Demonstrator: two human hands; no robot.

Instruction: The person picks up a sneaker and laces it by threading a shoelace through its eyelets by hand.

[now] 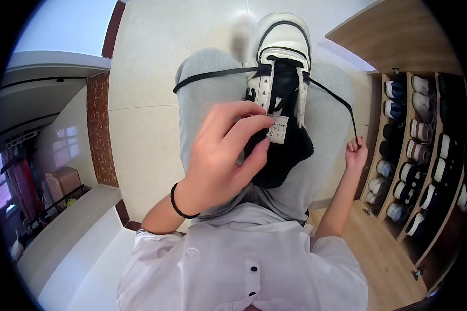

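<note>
A white shoe with black trim (284, 39) rests between the grey-clad knees, its toe away from me. The black lace (207, 76) passes through its upper eyelets, with one end lying over the left knee and the other stretching right. My left hand (220, 147) is over the shoe's opening, its fingers pinched at the black tongue beside a white printed label (278, 130). My right hand (356, 151), out to the right, is closed on the lace's right end. The left fingers partly cover the tongue and label.
On the right stands an open wooden shoe cabinet (379, 228) with several pairs of shoes (421, 130). A blurred white object (243, 39) is beside the shoe's toe. Pale floor tiles (140, 67) lie ahead and left. At far left are a ledge (72, 217) and a pinkish box (64, 181).
</note>
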